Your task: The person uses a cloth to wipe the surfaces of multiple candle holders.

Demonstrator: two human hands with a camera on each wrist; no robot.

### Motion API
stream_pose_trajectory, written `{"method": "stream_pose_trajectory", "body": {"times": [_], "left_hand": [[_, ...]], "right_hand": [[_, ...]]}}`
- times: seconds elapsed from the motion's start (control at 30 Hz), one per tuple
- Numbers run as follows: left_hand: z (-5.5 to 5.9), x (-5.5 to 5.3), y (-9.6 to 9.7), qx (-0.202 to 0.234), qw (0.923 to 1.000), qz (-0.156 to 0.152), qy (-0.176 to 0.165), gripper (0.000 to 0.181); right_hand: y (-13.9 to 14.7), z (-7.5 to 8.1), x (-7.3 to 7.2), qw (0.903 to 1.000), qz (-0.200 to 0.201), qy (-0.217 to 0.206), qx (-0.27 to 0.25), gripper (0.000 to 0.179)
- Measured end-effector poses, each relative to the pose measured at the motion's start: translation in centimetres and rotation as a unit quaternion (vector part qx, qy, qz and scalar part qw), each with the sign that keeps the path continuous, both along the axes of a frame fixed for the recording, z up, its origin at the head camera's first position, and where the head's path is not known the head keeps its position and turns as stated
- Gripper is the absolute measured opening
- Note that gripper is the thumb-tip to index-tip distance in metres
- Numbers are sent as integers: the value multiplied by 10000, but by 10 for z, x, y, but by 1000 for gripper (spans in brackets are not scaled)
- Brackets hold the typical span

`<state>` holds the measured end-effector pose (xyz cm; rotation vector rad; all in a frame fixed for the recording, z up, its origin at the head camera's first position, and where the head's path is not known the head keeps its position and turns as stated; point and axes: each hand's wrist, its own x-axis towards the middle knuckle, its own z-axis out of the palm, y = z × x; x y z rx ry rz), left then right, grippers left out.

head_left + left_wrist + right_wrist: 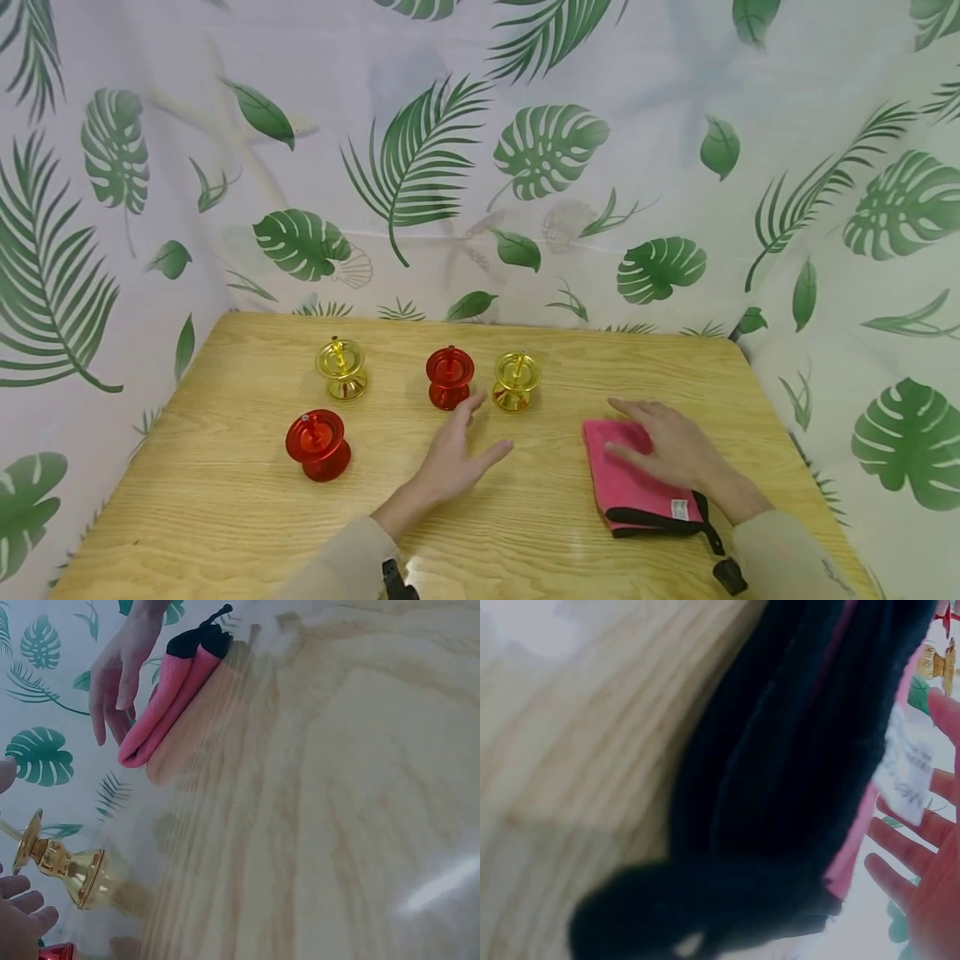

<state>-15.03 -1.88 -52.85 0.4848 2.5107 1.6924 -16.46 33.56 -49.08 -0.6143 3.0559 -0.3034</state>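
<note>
My left hand [453, 458], thumb spread from loosely straight fingers, hovers empty over the middle of the table. Just beyond its fingertips stand a red metal candle holder [450, 377] and a gold one [515, 382]; the left wrist view shows that gold holder [71, 874] close to the fingers [30, 907]. A folded pink cloth [626, 479] with black trim and a white label [907, 769] lies at the right. Above it is my right hand [667, 446], fingers extended and gripping nothing. Whether the hand touches the cloth I cannot tell.
Farther left are another gold candle holder [343, 371] and, nearer me, another red one [318, 446]. All stand upright on the wooden table [225, 517]. A leaf-patterned sheet [450, 167] hangs behind the table and along both sides. A black loop hangs from the cloth's near corner.
</note>
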Motion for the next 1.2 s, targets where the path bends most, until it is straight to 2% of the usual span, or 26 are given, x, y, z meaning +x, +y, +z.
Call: {"method": "stream_pose_trajectory", "body": {"times": [0.2, 0.47, 0.83, 1.2], "left_hand": [[-8, -16, 17, 185, 9997, 166, -51, 87], [-15, -28, 31, 279, 9984, 446, -214, 92], [-13, -42, 45, 496, 9966, 554, -341, 97], [-13, -55, 53, 838, 9929, 782, -314, 94]], "right_hand": [[3, -8, -5, 9999, 18, -110, 54, 68], [2, -15, -8, 9996, 3, -284, 84, 57], [3, -16, -13, 9996, -31, -288, 74, 53], [3, -6, -13, 9985, -207, -446, -248, 52]]}}
